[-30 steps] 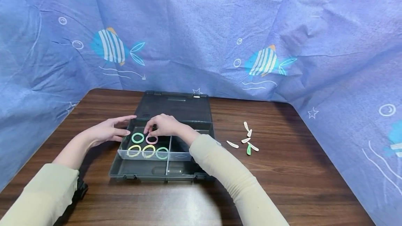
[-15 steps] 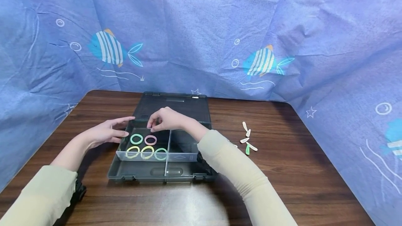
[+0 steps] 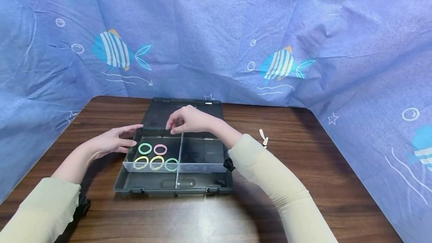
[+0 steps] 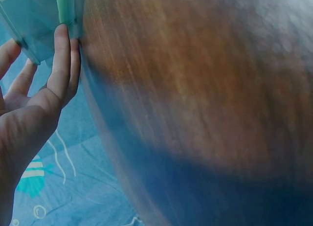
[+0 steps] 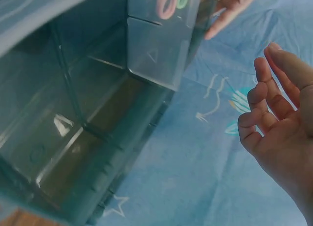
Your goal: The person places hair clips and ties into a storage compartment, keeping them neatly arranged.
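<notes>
A dark see-through plastic box (image 3: 145, 183) lies on the table with its lid folded back. Its left compartment holds ring-shaped hair ties: a green one (image 3: 145, 143) and a pink one (image 3: 160, 144) behind, two yellow ones and a green one in front. My left hand (image 3: 116, 141) rests against the box's left wall with extended fingers; the left wrist view shows its fingertips at the plastic. Above the back of the box hovers my right hand (image 3: 189, 120). In the right wrist view this hand (image 5: 283, 106) has loosely bent fingers and holds nothing.
Pale snap hair clips (image 3: 261, 134) lie right of the box, partly hidden by my right sleeve (image 3: 270, 175). A clear divider (image 3: 180, 153) splits the box into left and right. The wooden table (image 3: 324, 168) meets a blue fish-print cloth (image 3: 209, 29) behind.
My right hand has let go of the pink hair tie, risen and moved back and to the right. The hair tie stays in the left compartment. My left hand remains at the box wall.
</notes>
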Tool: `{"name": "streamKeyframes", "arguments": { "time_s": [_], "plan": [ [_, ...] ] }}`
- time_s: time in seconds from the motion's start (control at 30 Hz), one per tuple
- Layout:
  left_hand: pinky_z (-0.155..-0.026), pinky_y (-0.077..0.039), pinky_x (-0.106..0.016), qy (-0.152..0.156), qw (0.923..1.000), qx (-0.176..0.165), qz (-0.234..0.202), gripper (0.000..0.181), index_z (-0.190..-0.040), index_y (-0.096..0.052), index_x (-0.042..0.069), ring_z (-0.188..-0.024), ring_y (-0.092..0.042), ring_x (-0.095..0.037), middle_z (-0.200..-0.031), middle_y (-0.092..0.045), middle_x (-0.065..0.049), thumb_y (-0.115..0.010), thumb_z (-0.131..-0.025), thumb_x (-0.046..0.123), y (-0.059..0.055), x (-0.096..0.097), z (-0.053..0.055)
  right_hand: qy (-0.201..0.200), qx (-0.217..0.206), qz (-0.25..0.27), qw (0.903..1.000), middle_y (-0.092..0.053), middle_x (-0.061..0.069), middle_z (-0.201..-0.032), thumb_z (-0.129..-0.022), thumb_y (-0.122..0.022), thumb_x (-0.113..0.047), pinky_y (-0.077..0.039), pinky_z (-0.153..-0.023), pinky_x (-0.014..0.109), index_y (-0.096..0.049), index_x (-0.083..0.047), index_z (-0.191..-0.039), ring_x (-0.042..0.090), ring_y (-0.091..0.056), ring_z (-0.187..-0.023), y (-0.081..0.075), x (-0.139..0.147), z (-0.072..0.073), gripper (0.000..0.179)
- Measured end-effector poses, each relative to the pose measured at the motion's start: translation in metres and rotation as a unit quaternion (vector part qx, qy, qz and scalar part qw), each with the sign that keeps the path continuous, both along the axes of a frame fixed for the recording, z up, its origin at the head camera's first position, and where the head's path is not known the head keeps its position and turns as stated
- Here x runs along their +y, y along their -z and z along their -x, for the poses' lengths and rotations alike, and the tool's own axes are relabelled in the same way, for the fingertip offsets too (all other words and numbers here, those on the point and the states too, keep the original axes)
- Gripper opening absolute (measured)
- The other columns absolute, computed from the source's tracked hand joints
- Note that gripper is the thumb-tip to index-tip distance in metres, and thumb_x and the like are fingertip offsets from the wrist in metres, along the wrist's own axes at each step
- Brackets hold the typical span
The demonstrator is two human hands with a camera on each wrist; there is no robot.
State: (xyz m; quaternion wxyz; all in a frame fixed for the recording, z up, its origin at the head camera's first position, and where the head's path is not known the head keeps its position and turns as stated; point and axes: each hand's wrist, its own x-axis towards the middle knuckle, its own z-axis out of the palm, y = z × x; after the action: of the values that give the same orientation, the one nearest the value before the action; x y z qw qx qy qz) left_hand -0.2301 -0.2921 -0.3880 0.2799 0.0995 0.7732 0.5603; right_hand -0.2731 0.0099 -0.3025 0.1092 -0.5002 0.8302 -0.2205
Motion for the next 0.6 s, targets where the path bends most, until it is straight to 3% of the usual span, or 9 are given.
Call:
{"name": "streamKeyframes", "arguments": {
  "time_s": [0.23,0.4,0.6],
  "plan": [
    [-0.095,-0.047,-0.047,0.004,0.9999,0.003,0.009,0.074,-0.153,-0.011,0.014,-0.132,-0.03,-0.046,-0.152,-0.001,-0.029,-0.056,-0.095,0.017,0.0,-0.001,0.001,0.0,0.023,0.015,0.9996,-0.065,-0.007,-0.085,-0.087,-0.068,-0.018,-0.04,-0.062,0.019,-0.071,-0.014,-0.1,0.008,-0.047,-0.063,-0.013,0.022,-0.007,0.014],
    [-0.095,-0.048,-0.046,0.0,0.9999,0.003,0.013,0.074,-0.153,-0.011,0.014,-0.131,-0.033,-0.043,-0.152,-0.002,-0.029,-0.056,-0.095,0.016,0.0,0.0,0.001,0.011,0.042,0.026,0.9987,-0.066,-0.008,-0.085,-0.087,-0.068,-0.018,-0.041,-0.061,0.02,-0.071,-0.016,-0.099,0.007,-0.047,-0.063,-0.019,0.04,-0.014,0.012],
    [-0.094,-0.049,-0.045,-0.005,0.9999,0.002,0.015,0.073,-0.153,-0.012,0.015,-0.131,-0.034,-0.043,-0.152,-0.004,-0.029,-0.057,-0.095,0.015,0.0,0.001,0.001,0.009,0.089,0.055,0.9945,-0.065,-0.006,-0.084,-0.086,-0.07,-0.015,-0.041,-0.062,0.021,-0.072,-0.012,-0.098,0.006,-0.046,-0.063,-0.024,0.062,-0.02,0.013]
  ]
}}
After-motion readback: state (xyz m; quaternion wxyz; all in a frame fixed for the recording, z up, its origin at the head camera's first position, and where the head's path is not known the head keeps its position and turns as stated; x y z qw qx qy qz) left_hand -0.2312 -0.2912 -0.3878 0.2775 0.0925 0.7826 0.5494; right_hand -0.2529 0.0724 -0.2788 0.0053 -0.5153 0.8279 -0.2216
